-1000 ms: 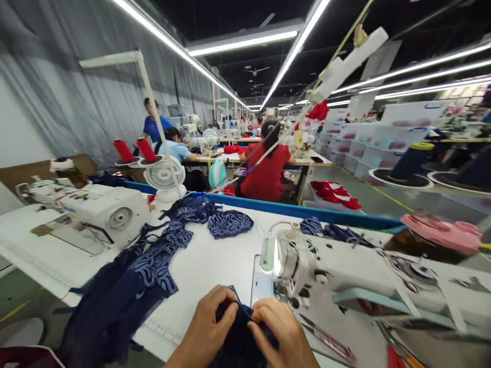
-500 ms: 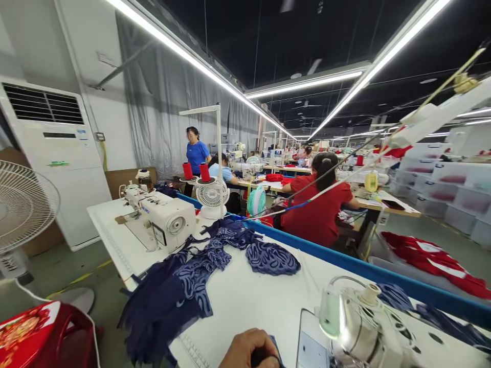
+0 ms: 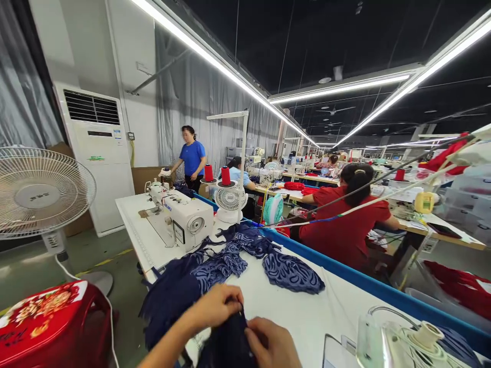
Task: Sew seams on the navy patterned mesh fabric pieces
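My left hand (image 3: 215, 306) and my right hand (image 3: 270, 345) both pinch a dark navy fabric piece (image 3: 228, 342) at the bottom of the view, above the near edge of a white sewing table (image 3: 291, 306). The fingertips of the two hands nearly meet at the top edge of the piece. A pile of navy patterned garments (image 3: 199, 276) lies on the table just left of and beyond my left hand. A separate patterned piece (image 3: 293, 273) lies farther back. Only the lamp end of my sewing machine (image 3: 399, 342) shows at the bottom right.
A second white sewing machine (image 3: 184, 217) stands at the table's far left, with a small desk fan (image 3: 229, 202) and red thread cones behind. A large floor fan (image 3: 38, 191) and a red stool (image 3: 49, 327) are at left. A person in red (image 3: 347, 225) sits beyond a blue divider.
The view has swung left and upward, so my sewing machine has slid off to the right. Both hands are in view again on the navy piece; half a second ago only my left showed.
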